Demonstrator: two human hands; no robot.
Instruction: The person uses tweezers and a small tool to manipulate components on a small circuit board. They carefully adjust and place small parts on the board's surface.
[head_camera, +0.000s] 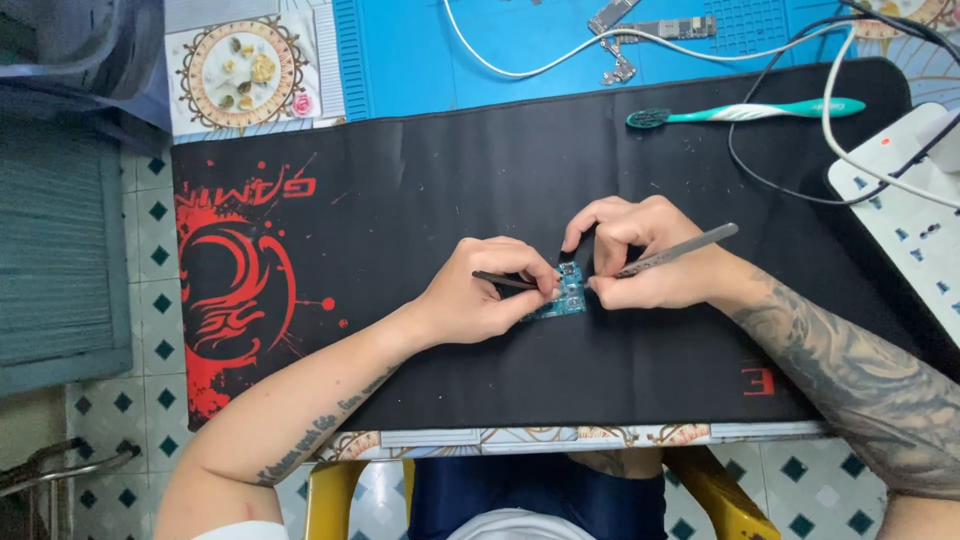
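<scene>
A small blue circuit board lies on the black desk mat in the middle. My left hand presses on the board's left side and holds a thin dark tool that points right at the board. My right hand grips metal tweezers, with their tip at the board's right edge and the handle sticking up to the right. The fingertips of both hands nearly meet over the board and hide part of it.
A green toothbrush lies at the mat's far right. Behind the mat a blue work mat carries phone boards and a white cable. A white power strip with black cables sits at right. The table edge runs near my body.
</scene>
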